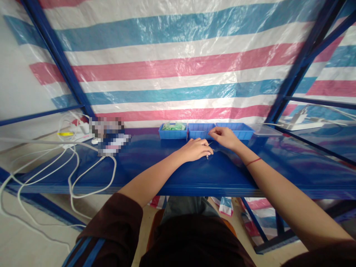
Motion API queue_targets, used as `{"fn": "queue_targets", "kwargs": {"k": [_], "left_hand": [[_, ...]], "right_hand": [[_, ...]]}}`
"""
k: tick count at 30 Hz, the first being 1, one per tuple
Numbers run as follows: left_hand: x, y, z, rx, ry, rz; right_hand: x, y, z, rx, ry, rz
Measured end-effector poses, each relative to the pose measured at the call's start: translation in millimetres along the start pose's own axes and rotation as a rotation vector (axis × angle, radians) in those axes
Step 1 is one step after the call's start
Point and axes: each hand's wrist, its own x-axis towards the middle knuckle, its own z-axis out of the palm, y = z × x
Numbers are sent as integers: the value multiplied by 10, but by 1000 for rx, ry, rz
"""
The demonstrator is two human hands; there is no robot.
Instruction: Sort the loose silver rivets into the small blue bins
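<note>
My left hand (195, 150) rests low over the blue tabletop with its fingers curled together. A small, pale, shiny piece (207, 157) pokes out below its fingertips, and a thin light sliver shows by the index finger; both are too small to name. Close by on the right, my right hand (224, 137) is raised at the front of the middle blue bin (197, 132), thumb and fingers pinched together. Whatever lies in that pinch cannot be made out. The right hand partly covers the right blue bin (236, 131).
Green stuff in clear plastic fills the left blue bin (164, 134). A clear plastic lid (267, 129) lies right of the bins. White cables (73, 178) loop over the table's left end near blurred items. A power strip (300, 120) sits at right, beyond blue frame posts (297, 70).
</note>
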Motion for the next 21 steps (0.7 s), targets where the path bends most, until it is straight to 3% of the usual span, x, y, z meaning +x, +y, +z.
{"fn": "queue_targets", "kwargs": {"k": [7,15,21], "left_hand": [[12,-14,17,-10,-16,3],[-22,-40,-84,-53,-64,-14],[-13,-26,-41,-16,-37,-20]], "right_hand": [[-11,-23,-7,-52,-21,-9],[-9,-8,8,-67,-47,-13],[-10,-10,14,-21,-106,-36]]}}
